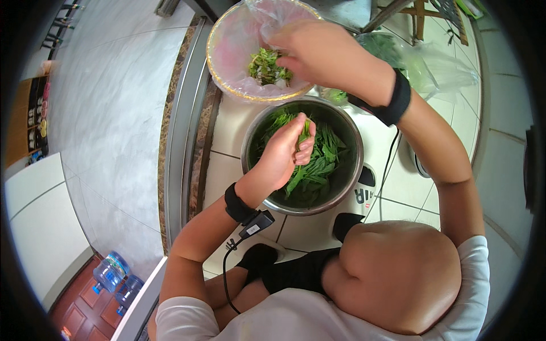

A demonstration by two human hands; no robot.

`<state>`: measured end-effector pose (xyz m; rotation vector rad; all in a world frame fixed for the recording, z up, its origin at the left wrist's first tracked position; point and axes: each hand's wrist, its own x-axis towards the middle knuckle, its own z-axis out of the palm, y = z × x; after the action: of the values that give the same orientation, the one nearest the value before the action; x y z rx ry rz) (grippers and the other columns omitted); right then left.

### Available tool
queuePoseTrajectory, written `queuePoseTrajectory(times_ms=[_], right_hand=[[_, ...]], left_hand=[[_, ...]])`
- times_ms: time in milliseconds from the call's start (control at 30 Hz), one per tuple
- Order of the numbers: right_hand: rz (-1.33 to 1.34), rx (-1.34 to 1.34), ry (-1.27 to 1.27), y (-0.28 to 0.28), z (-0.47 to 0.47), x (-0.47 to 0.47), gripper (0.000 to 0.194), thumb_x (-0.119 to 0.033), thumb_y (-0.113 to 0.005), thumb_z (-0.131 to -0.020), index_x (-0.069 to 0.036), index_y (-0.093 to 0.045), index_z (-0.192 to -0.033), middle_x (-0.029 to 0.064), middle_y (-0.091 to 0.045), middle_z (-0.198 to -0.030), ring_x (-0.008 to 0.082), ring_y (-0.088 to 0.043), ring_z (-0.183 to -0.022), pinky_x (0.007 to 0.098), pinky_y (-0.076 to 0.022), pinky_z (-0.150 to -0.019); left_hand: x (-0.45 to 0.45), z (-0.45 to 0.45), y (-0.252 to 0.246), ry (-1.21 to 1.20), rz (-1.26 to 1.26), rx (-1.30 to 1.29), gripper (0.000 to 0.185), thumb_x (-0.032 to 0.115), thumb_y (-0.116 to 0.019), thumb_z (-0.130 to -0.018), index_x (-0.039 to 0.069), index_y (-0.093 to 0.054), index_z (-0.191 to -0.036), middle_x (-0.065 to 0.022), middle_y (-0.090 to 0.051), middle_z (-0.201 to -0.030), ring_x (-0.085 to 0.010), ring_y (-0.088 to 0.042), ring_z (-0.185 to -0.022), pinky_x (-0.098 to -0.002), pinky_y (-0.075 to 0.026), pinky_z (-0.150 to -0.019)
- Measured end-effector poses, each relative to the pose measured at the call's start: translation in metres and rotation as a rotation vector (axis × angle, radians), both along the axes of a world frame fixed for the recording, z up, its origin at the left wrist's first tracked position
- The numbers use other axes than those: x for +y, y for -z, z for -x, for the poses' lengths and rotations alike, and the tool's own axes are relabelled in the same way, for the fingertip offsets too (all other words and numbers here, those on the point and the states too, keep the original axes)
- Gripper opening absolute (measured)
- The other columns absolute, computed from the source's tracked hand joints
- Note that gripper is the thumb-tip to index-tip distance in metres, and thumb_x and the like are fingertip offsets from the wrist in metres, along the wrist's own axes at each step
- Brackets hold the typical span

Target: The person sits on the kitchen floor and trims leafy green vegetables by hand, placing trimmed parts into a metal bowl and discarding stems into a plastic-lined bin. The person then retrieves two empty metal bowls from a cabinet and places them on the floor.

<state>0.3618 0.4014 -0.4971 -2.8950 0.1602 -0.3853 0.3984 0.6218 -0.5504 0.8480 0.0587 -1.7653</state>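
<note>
My left hand [281, 155] is closed around a small bunch of green leafy stems [304, 133]. It is held above a round stainless steel pot [359, 160], which stands on the floor in front of me. Loose leafy greens [318, 174] lie inside the pot. Beyond the pot, my right hand [324, 53] reaches over a round waste bin [224, 64] lined with a clear plastic bag. Trimmed green scraps [266, 68] lie in the bin, close to my fingertips. That hand is blurred and seen from the back, so anything between its fingers is hidden.
Clear plastic bags with leafy vegetables [379, 49] lie right of the bin. A metal door track [183, 111] runs along the left. A black cable [226, 273] hangs from my left wristband [239, 204]. Large water bottles [111, 270] stand at lower left.
</note>
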Motion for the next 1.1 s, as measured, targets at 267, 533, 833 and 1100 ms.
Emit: queuePoseTrajectory(times_ms=[267,533,833,1100], right_hand=[[-0.459,-0.202,0.298,-0.071,0.078,-0.009,0.019,-0.018,-0.072,-0.09,-0.002,-0.076,-0.097,0.0169,-0.071,-0.077,0.03,-0.067,-0.062,0.0387,-0.0524,-0.06],[-0.007,0.182,0.399,0.043,0.136,-0.038,0.025,-0.014,-0.076,-0.08,-0.004,-0.068,-0.101,0.015,-0.071,-0.103,0.0368,-0.067,-0.099,0.0463,-0.0551,-0.087],[0.069,-0.065,0.243,0.089,0.128,-0.061,0.027,-0.015,-0.073,-0.084,-0.003,-0.068,-0.107,0.0145,-0.068,-0.106,0.0334,-0.062,-0.107,0.045,-0.0481,-0.093],[-0.525,-0.091,0.252,0.055,0.17,-0.084,0.021,-0.009,-0.065,-0.098,-0.005,-0.064,-0.118,0.0136,-0.069,-0.106,0.0321,-0.066,-0.101,0.0382,-0.0523,-0.094]], left_hand=[[0.001,0.005,0.008,0.008,0.069,-0.124,0.022,0.025,-0.049,-0.105,0.014,-0.045,-0.086,0.003,-0.042,-0.073,-0.0084,-0.036,-0.058,-0.0254,-0.029,-0.054],[-0.01,0.009,0.018,-0.011,0.075,-0.143,0.027,0.019,-0.052,-0.106,0.014,-0.042,-0.081,0.0049,-0.035,-0.068,-0.0063,-0.029,-0.053,-0.0258,-0.023,-0.049],[-0.019,0.021,0.005,-0.008,0.067,-0.146,0.031,0.018,-0.054,-0.107,0.015,-0.04,-0.079,0.0055,-0.036,-0.068,-0.006,-0.028,-0.054,-0.026,-0.022,-0.051],[-0.031,0.031,-0.002,0.003,0.025,-0.119,0.033,0.024,-0.051,-0.111,0.013,-0.045,-0.081,0.0033,-0.043,-0.072,-0.0047,-0.027,-0.052,-0.0245,-0.022,-0.05]])
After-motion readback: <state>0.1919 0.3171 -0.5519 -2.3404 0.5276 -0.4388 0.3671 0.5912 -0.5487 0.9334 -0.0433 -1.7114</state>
